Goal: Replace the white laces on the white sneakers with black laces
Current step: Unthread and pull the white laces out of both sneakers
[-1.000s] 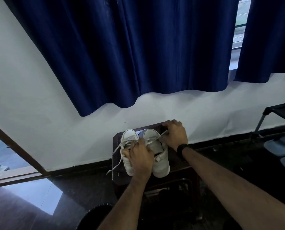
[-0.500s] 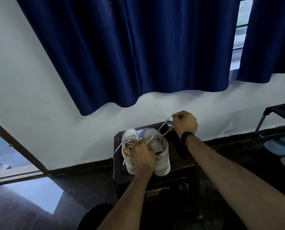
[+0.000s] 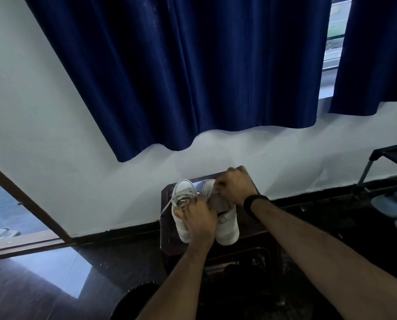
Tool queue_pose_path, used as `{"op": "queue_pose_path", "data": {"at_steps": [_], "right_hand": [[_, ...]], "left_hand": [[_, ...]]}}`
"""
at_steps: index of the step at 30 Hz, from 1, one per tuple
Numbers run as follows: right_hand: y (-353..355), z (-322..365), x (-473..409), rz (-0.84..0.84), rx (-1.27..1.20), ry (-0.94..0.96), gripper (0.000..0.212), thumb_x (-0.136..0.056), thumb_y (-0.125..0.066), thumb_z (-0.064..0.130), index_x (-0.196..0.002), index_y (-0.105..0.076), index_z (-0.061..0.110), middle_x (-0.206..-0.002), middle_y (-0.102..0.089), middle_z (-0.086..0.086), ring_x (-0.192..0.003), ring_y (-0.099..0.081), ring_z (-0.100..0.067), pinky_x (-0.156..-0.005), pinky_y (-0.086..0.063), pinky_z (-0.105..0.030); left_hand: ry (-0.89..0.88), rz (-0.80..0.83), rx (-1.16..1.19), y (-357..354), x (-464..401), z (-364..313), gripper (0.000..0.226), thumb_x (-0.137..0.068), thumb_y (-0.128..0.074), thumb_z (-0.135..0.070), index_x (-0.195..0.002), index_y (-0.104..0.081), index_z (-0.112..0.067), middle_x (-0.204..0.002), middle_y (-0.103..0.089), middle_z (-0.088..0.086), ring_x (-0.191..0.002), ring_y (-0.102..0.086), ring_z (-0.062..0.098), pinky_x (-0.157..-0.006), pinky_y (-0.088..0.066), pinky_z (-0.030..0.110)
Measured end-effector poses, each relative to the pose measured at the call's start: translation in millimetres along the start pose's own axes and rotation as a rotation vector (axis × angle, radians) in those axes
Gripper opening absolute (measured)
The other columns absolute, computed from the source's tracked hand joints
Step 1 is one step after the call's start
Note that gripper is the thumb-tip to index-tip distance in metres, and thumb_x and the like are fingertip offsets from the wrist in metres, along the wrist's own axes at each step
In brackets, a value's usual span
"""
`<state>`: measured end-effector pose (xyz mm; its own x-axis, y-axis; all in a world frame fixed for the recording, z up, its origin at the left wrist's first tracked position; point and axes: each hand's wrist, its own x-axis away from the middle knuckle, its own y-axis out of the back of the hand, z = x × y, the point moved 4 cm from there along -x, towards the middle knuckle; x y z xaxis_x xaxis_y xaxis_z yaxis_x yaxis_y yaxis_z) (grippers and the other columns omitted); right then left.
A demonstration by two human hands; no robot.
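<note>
Sneakers [image 3: 204, 218] are set side by side, toes to the stool's [image 3: 167, 229] far edge. The right shoe is steadied by the left hand [image 3: 198, 219], fingers curled over it. White lace [image 3: 212, 195] is pinched by the right hand [image 3: 235, 187]; it should be drawn out eyelet by eyelet, without jerking.

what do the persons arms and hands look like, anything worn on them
Both forearms are bare, with no sleeves in view. The right hand has a black band around its wrist, like a watch or fitness strap. The left hand shows no band, ring or glove.

A home room: blue curtains [image 3: 192, 72], shoe rack [image 3: 391, 158], doorway.
</note>
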<state>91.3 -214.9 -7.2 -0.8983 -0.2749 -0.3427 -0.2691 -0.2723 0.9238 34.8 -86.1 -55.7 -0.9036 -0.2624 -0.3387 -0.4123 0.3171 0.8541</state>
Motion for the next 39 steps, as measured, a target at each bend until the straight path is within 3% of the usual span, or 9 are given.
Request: {"op": "queue_pose_path", "data": {"at_steps": [4,8,13,19,23,26,32,36,39], "right_hand": [[28.0,-53.4,13.6,-0.355,-0.365,-0.484,0.017,-0.075,-0.061,0.016,-0.081,-0.072,0.028,-0.083,-0.073,0.007,-0.087,-0.063,-0.023,-0.086,-0.046,-0.039],[18.2,-60.3,23.9,-0.346,-0.226,-0.549,0.012,-0.079,-0.063,0.02,-0.086,-0.069,0.027,-0.089,-0.071,0.005,-0.094,-0.055,-0.025,-0.082,-0.038,-0.038],[-9.5,-16.7,18.9,-0.145,-0.039,-0.044,0.057,-0.065,-0.064,0.018,-0.121,-0.063,0.024,-0.118,-0.064,0.002,-0.11,-0.052,-0.027,-0.088,-0.04,-0.037],[-10.9,22.6,14.0,0.148,0.165,0.285,0.034,-0.088,-0.043,0.037,-0.099,-0.073,0.025,-0.094,-0.069,-0.004,-0.099,-0.052,-0.028,-0.088,-0.035,-0.039],[-17.2,21.5,16.8,0.155,0.293,0.373,0.02,-0.085,-0.058,0.036,-0.081,-0.072,0.021,-0.077,-0.068,-0.005,-0.085,-0.057,-0.03,-0.076,-0.04,-0.037],[-3.4,8.3,13.4,-0.022,0.171,0.247,0.007,-0.061,-0.075,0.018,-0.064,-0.069,0.02,-0.063,-0.064,-0.002,-0.071,-0.059,-0.027,-0.062,-0.044,-0.032],[42.3,-63.5,12.3,-0.287,-0.335,-0.546,0.021,-0.083,-0.057,0.013,-0.094,-0.075,0.016,-0.089,-0.072,-0.009,-0.085,-0.065,-0.031,-0.072,-0.053,-0.035],[25.3,-60.0,29.9,-0.117,-0.304,-0.57,0.035,-0.083,-0.066,0.034,-0.111,-0.067,0.014,-0.111,-0.063,-0.009,-0.099,-0.061,-0.029,-0.084,-0.052,-0.037],[0.0,-38.0,38.6,-0.105,-0.527,-0.506,0.025,-0.075,-0.07,0.033,-0.098,-0.066,0.024,-0.091,-0.063,0.004,-0.083,-0.06,-0.017,-0.075,-0.05,-0.028]], "left_hand": [[-0.005,0.037,-0.007,-5.1,-1.6,-1.9,0.021,-0.076,-0.057,-0.019,-0.095,-0.067,-0.018,-0.095,-0.071,0.004,-0.101,-0.062,0.03,-0.098,-0.03,0.053],[-0.007,0.013,0.03,-3.3,-1.4,-4.9,0.021,-0.08,-0.057,-0.018,-0.098,-0.068,-0.017,-0.098,-0.072,0.005,-0.106,-0.06,0.029,-0.095,-0.026,0.048],[-0.012,0.011,0.009,-1.4,-1.0,-3.6,0.016,-0.076,-0.06,-0.019,-0.09,-0.069,-0.016,-0.092,-0.072,0.005,-0.1,-0.063,0.03,-0.093,-0.027,0.049],[0.013,-0.029,0.078,-6.0,-2.4,2.9,0.024,-0.066,-0.047,-0.018,-0.08,-0.066,-0.016,-0.08,-0.071,0.006,-0.087,-0.064,0.034,-0.089,-0.037,0.05],[0.013,-0.023,0.079,-9.4,-2.7,2.4,0.026,-0.065,-0.045,-0.019,-0.08,-0.066,-0.015,-0.081,-0.071,0.006,-0.091,-0.063,0.034,-0.09,-0.039,0.051],[0.01,-0.028,0.011,-4.1,-1.3,-0.5,0.017,-0.071,-0.056,-0.019,-0.084,-0.068,-0.018,-0.085,-0.072,0.004,-0.094,-0.063,0.031,-0.09,-0.032,0.05],[-0.002,0.049,-0.061,1.1,-1.0,-0.2,0.033,-0.075,-0.058,-0.019,-0.107,-0.066,-0.02,-0.105,-0.07,0.004,-0.111,-0.057,0.028,-0.094,-0.027,0.049],[-0.158,0.075,-0.162,-3.1,-5.5,-13.5,0.051,-0.074,-0.06,-0.012,-0.123,-0.06,-0.024,-0.12,-0.058,0.001,-0.12,-0.048,0.026,-0.097,-0.025,0.052],[-0.334,0.124,-0.21,-2.4,-10.9,-22.9,0.049,-0.08,-0.058,-0.015,-0.127,-0.056,-0.028,-0.125,-0.055,-0.005,-0.121,-0.045,0.022,-0.096,-0.026,0.044]]}}
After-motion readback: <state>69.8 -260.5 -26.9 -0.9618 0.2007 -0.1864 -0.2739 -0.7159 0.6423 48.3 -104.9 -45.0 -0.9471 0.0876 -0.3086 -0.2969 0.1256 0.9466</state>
